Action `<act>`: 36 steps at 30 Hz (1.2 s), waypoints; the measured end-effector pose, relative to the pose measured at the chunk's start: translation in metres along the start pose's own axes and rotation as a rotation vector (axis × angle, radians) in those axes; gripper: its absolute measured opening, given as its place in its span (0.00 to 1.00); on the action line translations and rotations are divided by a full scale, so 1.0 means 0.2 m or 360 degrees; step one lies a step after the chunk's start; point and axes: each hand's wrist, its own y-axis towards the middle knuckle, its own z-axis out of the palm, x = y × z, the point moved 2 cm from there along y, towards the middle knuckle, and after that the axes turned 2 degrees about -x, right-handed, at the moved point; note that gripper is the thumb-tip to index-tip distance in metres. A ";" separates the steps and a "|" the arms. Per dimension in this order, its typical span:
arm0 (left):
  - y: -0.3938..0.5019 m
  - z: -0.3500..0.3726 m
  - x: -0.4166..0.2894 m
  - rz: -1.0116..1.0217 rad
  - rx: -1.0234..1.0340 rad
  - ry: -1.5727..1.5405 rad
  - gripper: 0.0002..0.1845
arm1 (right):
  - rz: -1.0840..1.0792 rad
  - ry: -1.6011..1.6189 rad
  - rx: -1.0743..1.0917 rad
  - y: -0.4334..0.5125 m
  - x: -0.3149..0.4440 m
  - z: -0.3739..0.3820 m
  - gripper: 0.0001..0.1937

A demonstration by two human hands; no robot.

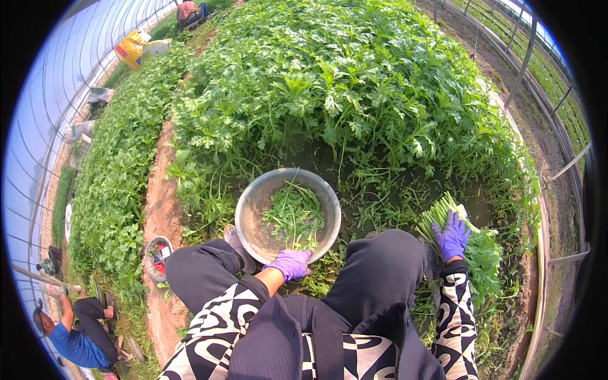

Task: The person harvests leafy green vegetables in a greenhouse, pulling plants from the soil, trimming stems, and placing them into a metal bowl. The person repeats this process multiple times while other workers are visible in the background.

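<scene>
My left hand (290, 264), in a purple glove, is closed over the near rim of a round, worn basin (248, 223). Loose cut leafy greens (295, 213) lie inside it, some of their stems reaching near my fingers. To the right, my gloved right hand (450, 237) grasps a thick bunch of leafy greens (482, 259) from above. Its pale cut stem ends (434, 216) point away from me, and the leaves spread back beside my forearm. What lies beneath the bunch is mostly hidden. The basin stands on the ground between my knees.
Dense standing greens (342, 80) with lobed leaves fill the bed ahead. Left of it runs a bare soil path (159, 190) with a small container (159, 259) of red items. A person in blue (80, 339) sits at lower left; another person (190, 13) is far off. Metal poles (522, 66) line the right.
</scene>
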 end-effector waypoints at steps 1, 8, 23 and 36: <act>-0.02 0.01 -0.01 0.0032 0.0086 -0.0053 0.37 | -0.0001 0.0011 0.0036 0.00 0.00 -0.03 0.46; -0.25 -0.18 -0.02 0.0257 -0.0096 -0.0306 0.28 | -0.0412 0.0253 -0.0345 -0.03 0.28 -0.43 0.41; -0.41 -0.80 1.10 -0.0018 -0.0532 -0.1319 0.17 | -0.2164 0.0426 -0.0347 -0.68 1.56 -1.05 0.29; 0.95 -0.31 2.05 -0.0878 -0.1726 -0.3800 0.14 | -0.1528 0.0177 0.0751 -0.26 1.77 -0.83 0.23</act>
